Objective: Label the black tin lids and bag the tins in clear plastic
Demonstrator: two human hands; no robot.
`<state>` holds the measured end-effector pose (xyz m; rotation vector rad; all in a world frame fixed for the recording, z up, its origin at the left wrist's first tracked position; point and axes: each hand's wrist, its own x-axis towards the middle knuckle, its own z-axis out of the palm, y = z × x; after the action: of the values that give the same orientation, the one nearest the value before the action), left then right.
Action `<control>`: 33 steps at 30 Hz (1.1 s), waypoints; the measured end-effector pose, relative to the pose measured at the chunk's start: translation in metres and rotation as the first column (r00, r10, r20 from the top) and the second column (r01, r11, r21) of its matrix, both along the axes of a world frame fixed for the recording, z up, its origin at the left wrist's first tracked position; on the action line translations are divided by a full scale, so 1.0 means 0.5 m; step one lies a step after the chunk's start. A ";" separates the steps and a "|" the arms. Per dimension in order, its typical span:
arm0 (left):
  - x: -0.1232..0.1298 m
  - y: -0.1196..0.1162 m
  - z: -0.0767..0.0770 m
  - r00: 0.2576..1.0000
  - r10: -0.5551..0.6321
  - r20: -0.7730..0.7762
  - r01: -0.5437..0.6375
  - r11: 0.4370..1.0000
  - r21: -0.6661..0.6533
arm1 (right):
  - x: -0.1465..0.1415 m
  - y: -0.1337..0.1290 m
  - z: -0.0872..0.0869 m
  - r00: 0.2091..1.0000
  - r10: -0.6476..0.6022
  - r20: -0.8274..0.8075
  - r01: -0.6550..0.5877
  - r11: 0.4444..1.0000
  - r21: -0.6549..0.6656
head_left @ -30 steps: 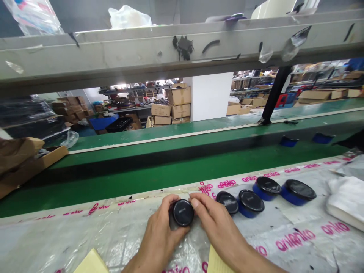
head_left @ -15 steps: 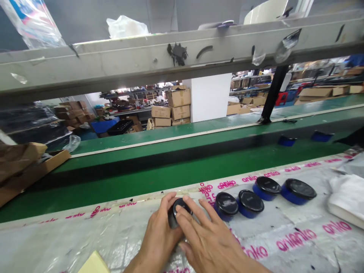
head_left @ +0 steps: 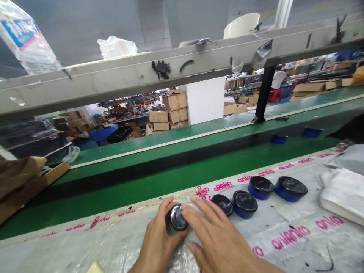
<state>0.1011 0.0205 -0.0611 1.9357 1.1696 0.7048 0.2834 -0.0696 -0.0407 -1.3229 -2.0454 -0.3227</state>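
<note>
A small round container with a glossy black lid (head_left: 179,217) is gripped by my left hand (head_left: 159,237), its fingers and thumb wrapped round the left and near sides. Over its right edge lies my right hand (head_left: 217,235), fingers spread, with a fingertip touching the lid's rim. Just beyond the right fingers, a black-lidded container (head_left: 222,205) is partly covered. Further right stand a blue container with a black lid (head_left: 245,204), another behind it (head_left: 261,187) and a larger one (head_left: 291,188).
Plastic sheeting with pink print (head_left: 290,237) covers the worktop. Behind it runs a green conveyor (head_left: 170,170) carrying two blue items at the right. A grey beam (head_left: 113,70) crosses above. White cloth (head_left: 345,193) lies right, an open carton (head_left: 54,176) left.
The lid now shows more fully, as my right fingers have shifted from its top towards its right edge. The camera view has moved slightly, and a seated person now shows in the background.
</note>
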 end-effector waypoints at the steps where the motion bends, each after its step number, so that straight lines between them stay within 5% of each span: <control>1: 0.001 0.001 0.002 1.000 -0.006 -0.011 0.006 1.000 0.009 | 0.014 -0.008 0.012 0.998 -0.028 -0.056 0.029 0.999 0.016; 5: 0.007 0.004 0.017 0.996 -0.024 -0.082 0.027 0.999 0.041 | 0.079 -0.043 0.028 0.977 -0.089 -0.192 0.109 0.990 0.091; 10: 0.010 -0.002 0.030 0.982 -0.023 -0.185 0.051 0.987 0.149 | 0.126 -0.058 -0.014 0.968 -0.120 -0.222 0.137 0.988 0.065; 19: 0.023 -0.009 0.003 0.974 -0.046 -0.224 0.133 0.910 0.393 | 0.139 -0.057 -0.039 0.965 -0.085 -0.247 0.120 0.984 0.130; 33: 0.050 -0.031 0.010 0.987 -0.035 -0.154 0.069 0.973 0.220 | 0.141 -0.057 -0.043 0.958 -0.061 -0.279 0.102 0.986 0.132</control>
<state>0.1263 0.0050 -0.0559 2.2341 1.1647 0.6992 0.3540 -0.0981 -0.0623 -1.2870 -1.7078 -0.3006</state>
